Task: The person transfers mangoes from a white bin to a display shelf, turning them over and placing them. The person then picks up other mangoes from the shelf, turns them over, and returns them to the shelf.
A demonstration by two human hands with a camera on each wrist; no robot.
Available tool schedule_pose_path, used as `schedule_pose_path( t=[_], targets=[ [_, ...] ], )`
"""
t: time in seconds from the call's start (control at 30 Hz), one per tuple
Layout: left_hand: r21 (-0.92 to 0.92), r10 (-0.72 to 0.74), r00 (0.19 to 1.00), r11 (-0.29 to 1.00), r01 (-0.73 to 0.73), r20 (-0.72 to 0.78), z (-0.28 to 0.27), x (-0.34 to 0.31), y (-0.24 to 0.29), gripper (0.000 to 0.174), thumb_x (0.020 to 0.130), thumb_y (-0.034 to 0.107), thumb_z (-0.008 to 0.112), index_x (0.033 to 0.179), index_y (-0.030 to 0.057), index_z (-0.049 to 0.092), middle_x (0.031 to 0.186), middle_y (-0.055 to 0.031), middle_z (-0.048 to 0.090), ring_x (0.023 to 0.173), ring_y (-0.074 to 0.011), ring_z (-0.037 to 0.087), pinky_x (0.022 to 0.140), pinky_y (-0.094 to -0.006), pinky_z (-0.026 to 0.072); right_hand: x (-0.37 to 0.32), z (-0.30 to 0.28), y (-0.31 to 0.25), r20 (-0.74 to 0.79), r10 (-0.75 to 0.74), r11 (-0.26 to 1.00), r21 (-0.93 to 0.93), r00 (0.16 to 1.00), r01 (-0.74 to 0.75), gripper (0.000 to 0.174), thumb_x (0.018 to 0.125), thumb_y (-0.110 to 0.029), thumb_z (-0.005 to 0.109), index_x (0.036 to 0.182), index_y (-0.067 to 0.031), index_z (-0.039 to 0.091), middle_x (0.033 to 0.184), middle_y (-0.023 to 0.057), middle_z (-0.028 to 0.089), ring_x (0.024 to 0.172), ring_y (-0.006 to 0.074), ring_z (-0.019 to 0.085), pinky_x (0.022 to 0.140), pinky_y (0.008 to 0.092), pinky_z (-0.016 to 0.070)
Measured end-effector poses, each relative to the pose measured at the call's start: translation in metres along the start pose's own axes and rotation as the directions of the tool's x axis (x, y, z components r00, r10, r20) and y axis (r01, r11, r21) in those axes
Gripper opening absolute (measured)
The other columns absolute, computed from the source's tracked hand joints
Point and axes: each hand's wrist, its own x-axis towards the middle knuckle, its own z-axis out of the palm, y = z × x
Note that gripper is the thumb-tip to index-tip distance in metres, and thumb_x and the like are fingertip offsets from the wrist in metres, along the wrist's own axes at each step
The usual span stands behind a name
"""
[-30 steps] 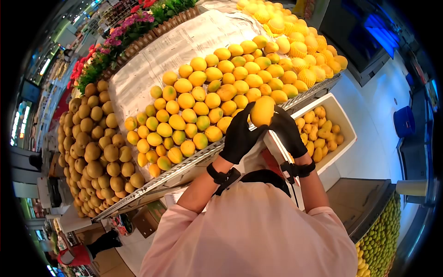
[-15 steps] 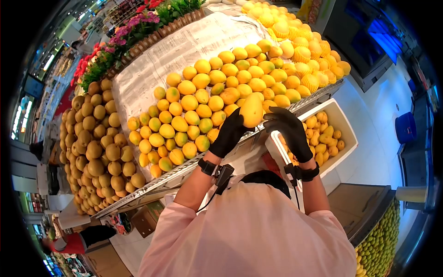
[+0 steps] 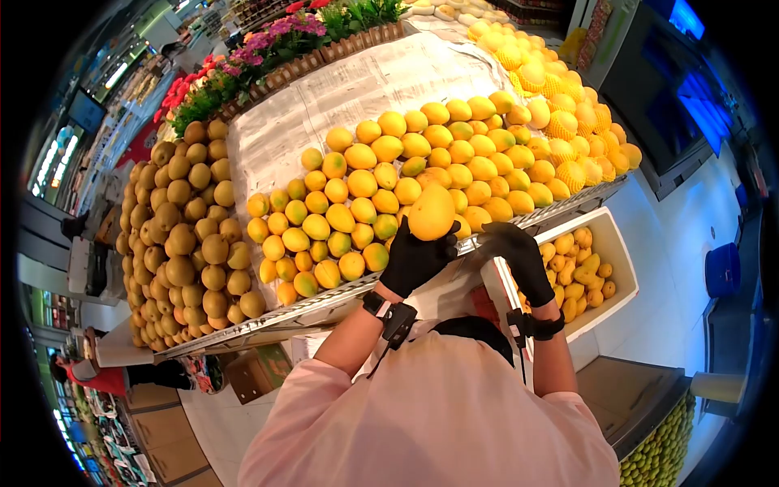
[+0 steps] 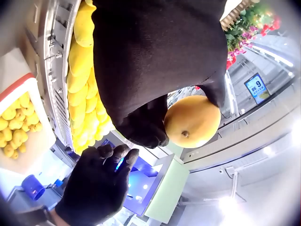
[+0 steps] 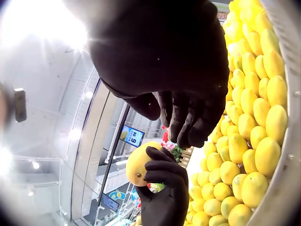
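Observation:
A yellow mango [image 3: 432,213] is gripped in the black-gloved left hand [image 3: 415,261], above the near edge of the mango display. The left wrist view shows the mango [image 4: 193,121] between the thumb and fingers of the left hand [image 4: 160,56]. Some distance to its right, the right hand [image 3: 519,258] is held in the air, holding nothing, its fingers loosely bent. The right wrist view shows the right hand [image 5: 164,61] apart from the mango [image 5: 141,165]. Rows of mangoes [image 3: 341,217] lie beyond both hands.
A white foam box [image 3: 621,260] of smaller yellow fruit stands to the right, below the metal rack edge [image 3: 324,297]. Brown round fruit [image 3: 180,238] is piled at left. Paper [image 3: 324,97], flowers [image 3: 280,36] and net-wrapped fruit [image 3: 561,124] lie beyond. A person in red [image 3: 101,380] is at far left.
The right hand has come off the mango and moved away to the right. The left hand keeps hold of the mango. The head view has shifted, with the display now lower and further right.

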Motion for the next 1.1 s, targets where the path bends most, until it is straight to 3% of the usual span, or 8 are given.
schedule_pose_path(
  t=[0.13,0.23,0.27,0.6,0.7,0.73,0.83,1.1],
  targets=[
    [-0.468,-0.134,0.978,0.862,0.195,0.16,-0.001,-0.007,-0.016,0.03,0.082,0.019,0.067,0.108,0.0052,0.063,0.1,-0.0065,0.067,0.095,-0.0231,0.063,0.082,-0.0352,0.0503,0.002,-0.003,0.011,0.005,0.054,0.998,0.011,0.999,-0.054,0.026,0.091,-0.007,0.055,0.114,0.0033,0.06,0.094,0.01,0.069,0.081,0.0158,0.065,0.075,0.0266,0.0512],
    [-0.933,-0.282,0.893,-0.026,0.359,0.351,0.009,-0.011,-0.025,0.04,0.085,0.018,0.064,0.12,-0.0001,0.055,0.112,-0.0094,0.063,0.105,-0.0193,0.06,0.089,-0.0328,0.049,0.002,0.0,0.015,0.016,0.108,0.994,0.006,0.994,-0.108,0.026,0.091,-0.007,0.055,0.115,0.004,0.059,0.093,0.0101,0.068,0.081,0.0162,0.066,0.075,0.0271,0.0519],
    [-0.875,-0.226,0.907,0.262,0.407,0.355,0.009,-0.011,-0.035,0.047,0.086,0.016,0.063,0.126,-0.003,0.048,0.119,-0.0087,0.059,0.108,-0.0171,0.057,0.09,-0.032,0.0487,0.002,0.001,0.019,0.018,0.129,0.992,-0.013,0.991,-0.129,0.026,0.092,-0.007,0.055,0.115,0.0041,0.059,0.093,0.0101,0.068,0.081,0.0162,0.066,0.075,0.0273,0.052],
    [-0.395,-0.273,0.932,0.85,0.349,0.237,-0.051,-0.012,-0.052,0.04,0.09,0.028,0.064,0.117,-0.0008,0.056,0.115,-0.017,0.06,0.106,-0.0301,0.059,0.088,-0.0382,0.0496,0.014,0.015,0.04,0.065,0.176,0.984,0.007,0.982,-0.177,0.025,0.094,-0.007,0.053,0.115,0.0026,0.059,0.093,0.0092,0.067,0.082,0.0164,0.066,0.076,0.0281,0.0526],
    [-0.806,-0.404,0.771,-0.547,0.228,0.493,-0.022,-0.033,-0.109,0.042,0.093,0.024,0.061,0.126,0.0005,0.049,0.123,-0.0151,0.056,0.112,-0.0305,0.056,0.094,-0.0417,0.0496,0.015,0.022,0.047,0.053,0.182,0.983,-0.001,0.982,-0.183,0.025,0.093,-0.008,0.053,0.115,0.0032,0.058,0.093,0.0105,0.067,0.082,0.0176,0.066,0.075,0.0291,0.0533],
    [-0.894,-0.403,0.798,-0.213,0.394,0.448,-0.037,-0.029,-0.117,0.046,0.094,0.021,0.059,0.132,0.0015,0.041,0.128,-0.0129,0.051,0.118,-0.0298,0.053,0.099,-0.0459,0.0478,0.016,0.025,0.047,0.049,0.191,0.981,-0.02,0.98,-0.19,0.025,0.093,-0.008,0.053,0.114,0.0041,0.057,0.092,0.0117,0.067,0.083,0.0186,0.066,0.075,0.0296,0.0539],
    [-0.937,-0.529,0.773,-0.188,0.295,0.349,-0.072,-0.026,-0.124,0.046,0.091,0.014,0.062,0.132,0.0038,0.043,0.124,-0.0109,0.053,0.114,-0.0253,0.056,0.093,-0.0428,0.0526,0.016,0.032,0.051,0.05,0.211,0.977,-0.031,0.976,-0.21,0.026,0.093,-0.009,0.053,0.115,0.0031,0.058,0.093,0.011,0.067,0.082,0.0179,0.066,0.074,0.0293,0.0535],
    [-0.589,-0.538,0.829,0.723,0.362,-0.151,-0.116,-0.021,-0.234,0.071,0.072,0.014,0.082,0.131,0.0018,0.046,0.124,-0.0111,0.056,0.112,-0.0198,0.056,0.094,-0.0329,0.0487,0.019,0.048,0.055,-0.004,0.249,0.966,-0.072,0.968,-0.249,0.028,0.091,-0.009,0.054,0.115,0.0039,0.057,0.092,0.0114,0.067,0.082,0.0181,0.067,0.072,0.0277,0.0541]
  ],
)
